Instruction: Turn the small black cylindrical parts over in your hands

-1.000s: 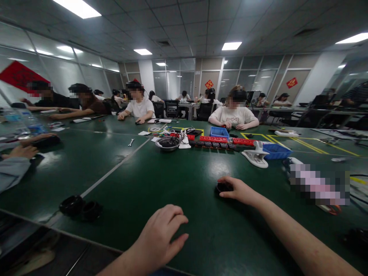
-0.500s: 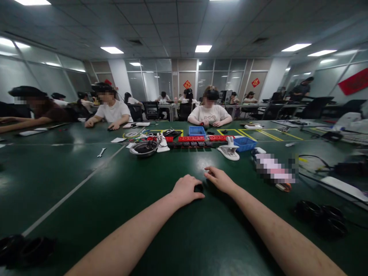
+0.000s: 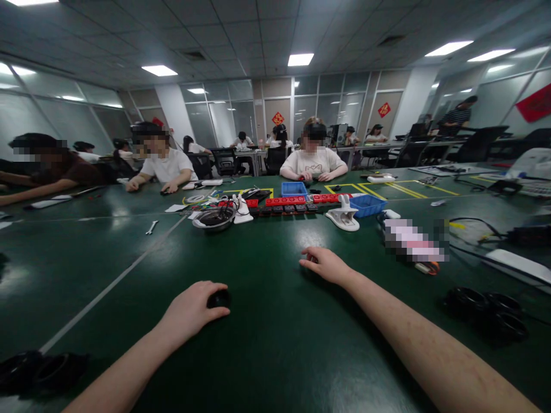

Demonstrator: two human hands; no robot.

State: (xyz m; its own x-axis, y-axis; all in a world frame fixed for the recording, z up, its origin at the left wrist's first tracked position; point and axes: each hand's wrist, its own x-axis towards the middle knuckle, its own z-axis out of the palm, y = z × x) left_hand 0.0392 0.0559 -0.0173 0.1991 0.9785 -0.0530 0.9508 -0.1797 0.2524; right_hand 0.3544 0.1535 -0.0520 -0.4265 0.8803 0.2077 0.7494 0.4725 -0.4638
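My left hand (image 3: 196,307) is wrapped round a small black rounded object (image 3: 220,299), low over the green tabletop at left of centre. Part of that object is hidden by my fingers and thumb, and its exact kind does not show. My right hand (image 3: 323,264) rests on or just above the table, right of centre, its fingers loosely curved and apart with nothing visible in them. Beyond it stands a white clamp-like stand (image 3: 344,217).
Red and black strips (image 3: 286,206) lie across the middle, with a metal bowl (image 3: 214,220) of dark parts and blue bins (image 3: 367,205) beside them. Black ring-shaped parts (image 3: 486,310) sit at right, more at lower left. A wrench (image 3: 151,228) lies left. Co-workers sit opposite.
My left hand has moved left and nearer to me with the black object, away from my right hand. My right hand has hardly moved. The view has shifted slightly.
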